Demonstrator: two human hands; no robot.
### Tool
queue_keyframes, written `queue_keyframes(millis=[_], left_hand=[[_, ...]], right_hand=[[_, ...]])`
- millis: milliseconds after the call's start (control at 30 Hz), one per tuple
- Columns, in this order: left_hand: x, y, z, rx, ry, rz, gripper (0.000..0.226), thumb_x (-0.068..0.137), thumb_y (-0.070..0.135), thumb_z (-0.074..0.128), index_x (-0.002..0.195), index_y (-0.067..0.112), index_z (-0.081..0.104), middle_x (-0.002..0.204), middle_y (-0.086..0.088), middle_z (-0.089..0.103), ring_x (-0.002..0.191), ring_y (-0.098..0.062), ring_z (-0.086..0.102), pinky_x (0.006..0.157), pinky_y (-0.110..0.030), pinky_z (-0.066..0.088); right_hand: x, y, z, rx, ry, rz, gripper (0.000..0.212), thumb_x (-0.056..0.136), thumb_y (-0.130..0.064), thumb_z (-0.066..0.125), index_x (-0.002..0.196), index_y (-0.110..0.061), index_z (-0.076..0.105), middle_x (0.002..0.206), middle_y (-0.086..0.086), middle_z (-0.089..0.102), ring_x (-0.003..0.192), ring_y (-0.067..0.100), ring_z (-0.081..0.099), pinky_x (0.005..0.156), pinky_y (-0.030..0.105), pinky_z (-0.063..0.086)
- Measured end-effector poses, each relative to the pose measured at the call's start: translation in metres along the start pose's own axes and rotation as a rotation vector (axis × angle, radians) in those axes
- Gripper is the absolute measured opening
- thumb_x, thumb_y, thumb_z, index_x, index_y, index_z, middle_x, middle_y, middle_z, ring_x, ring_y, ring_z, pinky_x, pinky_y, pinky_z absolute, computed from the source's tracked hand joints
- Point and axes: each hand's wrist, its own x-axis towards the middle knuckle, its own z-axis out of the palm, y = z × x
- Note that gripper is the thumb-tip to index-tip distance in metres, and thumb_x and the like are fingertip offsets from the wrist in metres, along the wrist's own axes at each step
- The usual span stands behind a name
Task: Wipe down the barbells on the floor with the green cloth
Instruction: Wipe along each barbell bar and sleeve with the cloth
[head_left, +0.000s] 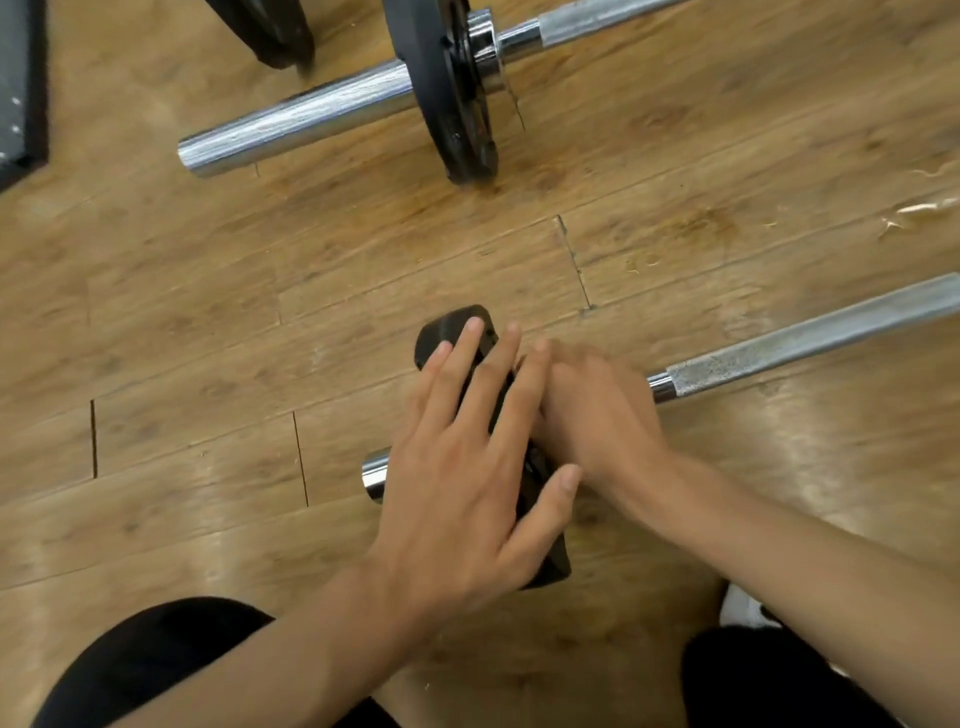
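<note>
So, the near barbell (810, 343) lies on the wood floor (208, 312), with the left hand (457, 467) spread flat, fingers straight, on its black plate (452, 326). The right hand (597, 415) sits just beside the plate, too blurred to tell its grip. The far barbell (311, 119) lies well apart, and the far plate (441, 78) has markings too blurry to read.

The left forearm (270, 654) comes in from 7 o'clock and the left hand (467, 467) lies palm down at the centre, its fingers (457, 358) straight and spread towards 12 o'clock across a black weight plate (457, 319), with the thumb (558, 488) stretched out towards 2 o'clock. The right forearm (810, 551) enters from 4 o'clock. The right hand (597, 410), blurred, sits just beside the left with its back upward, pointing towards 10 o'clock; how its fingers lie cannot be told. Two knees in black show at 7 and 5 o'clock.
</note>
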Motion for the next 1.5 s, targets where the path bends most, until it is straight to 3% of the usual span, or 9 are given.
queue_keyframes(millis=[167, 333, 533, 833, 933, 1067, 1200, 1400, 1500], left_hand=[[-0.008, 0.001, 0.007, -0.085, 0.104, 0.017, 0.072, 0.102, 0.047, 0.038, 0.153, -0.003, 0.045, 0.163, -0.018, 0.040, 0.158, -0.034, 0.026, 0.130, -0.047, 0.016], [-0.005, 0.005, 0.015, -0.101, 0.171, 0.030, 0.074, 0.096, 0.048, 0.043, 0.150, -0.003, 0.050, 0.157, -0.019, 0.048, 0.155, -0.036, 0.031, 0.129, -0.049, 0.018], [0.008, -0.013, 0.008, -0.141, 0.126, 0.037, 0.074, 0.095, 0.049, 0.046, 0.153, 0.003, 0.046, 0.161, -0.016, 0.044, 0.155, -0.033, 0.031, 0.129, -0.044, 0.019], [0.025, -0.034, 0.012, -0.121, 0.210, -0.055, 0.080, 0.095, 0.049, 0.050, 0.154, -0.003, 0.041, 0.162, -0.023, 0.038, 0.155, -0.038, 0.029, 0.124, -0.055, 0.027], [0.036, -0.042, 0.014, -0.209, 0.225, -0.143, 0.082, 0.097, 0.048, 0.045, 0.160, -0.003, 0.031, 0.166, -0.019, 0.034, 0.159, -0.032, 0.021, 0.131, -0.048, 0.013], [0.056, -0.062, 0.011, -0.359, 0.192, -0.124, 0.078, 0.099, 0.048, 0.036, 0.160, -0.002, 0.032, 0.162, -0.020, 0.038, 0.155, -0.033, 0.030, 0.123, -0.057, 0.026], [0.086, -0.082, 0.004, -0.480, 0.129, -0.166, 0.076, 0.097, 0.048, 0.031, 0.158, 0.004, 0.038, 0.146, -0.011, 0.048, 0.139, -0.027, 0.043, 0.116, -0.041, 0.034], [0.114, -0.099, -0.003, -0.499, 0.057, -0.160, 0.075, 0.093, 0.049, 0.034, 0.154, 0.008, 0.046, 0.133, -0.001, 0.052, 0.123, -0.013, 0.050, 0.104, -0.020, 0.036], [0.130, -0.105, -0.006, -0.481, 0.010, -0.192, 0.079, 0.090, 0.054, 0.031, 0.154, 0.010, 0.047, 0.134, -0.002, 0.053, 0.127, -0.014, 0.048, 0.106, -0.022, 0.035]], right_hand=[[-0.066, 0.022, 0.019, -0.030, 0.125, -0.255, 0.044, 0.110, -0.027, 0.037, 0.145, -0.009, 0.057, 0.149, 0.013, 0.055, 0.141, 0.035, 0.047, 0.119, 0.047, 0.035], [-0.002, 0.001, 0.001, 0.013, 0.003, 0.070, 0.033, 0.104, -0.033, 0.041, 0.120, -0.018, 0.065, 0.118, 0.007, 0.067, 0.108, 0.034, 0.063, 0.079, 0.039, 0.042], [-0.050, 0.023, 0.035, -0.041, 0.259, -0.269, 0.042, 0.110, -0.024, 0.037, 0.142, -0.007, 0.059, 0.144, 0.015, 0.057, 0.135, 0.037, 0.050, 0.115, 0.048, 0.037], [0.004, 0.044, 0.019, -0.185, 0.409, -0.364, 0.041, 0.111, -0.032, 0.039, 0.139, -0.011, 0.059, 0.134, 0.015, 0.061, 0.114, 0.036, 0.060, 0.110, 0.049, 0.042], [0.010, 0.054, 0.018, -0.117, 0.423, -0.258, 0.043, 0.111, -0.030, 0.034, 0.140, -0.010, 0.059, 0.129, 0.013, 0.062, 0.116, 0.033, 0.059, 0.116, 0.047, 0.034], [0.028, 0.054, 0.015, 0.004, 0.534, -0.092, 0.035, 0.106, -0.017, 0.040, 0.129, -0.005, 0.064, 0.120, 0.013, 0.064, 0.114, 0.031, 0.056, 0.110, 0.045, 0.036], [0.052, 0.024, 0.015, 0.278, 0.620, -0.195, 0.032, 0.109, -0.010, 0.041, 0.126, 0.001, 0.065, 0.116, 0.014, 0.064, 0.106, 0.030, 0.059, 0.094, 0.045, 0.047], [0.042, 0.036, 0.036, -0.012, 0.561, -0.319, 0.037, 0.112, -0.017, 0.041, 0.140, -0.007, 0.062, 0.147, 0.022, 0.055, 0.139, 0.042, 0.048, 0.118, 0.057, 0.035], [0.071, 0.027, 0.018, 0.033, 0.484, -0.229, 0.037, 0.106, -0.025, 0.045, 0.130, -0.009, 0.068, 0.139, 0.017, 0.060, 0.128, 0.038, 0.054, 0.111, 0.052, 0.042]])
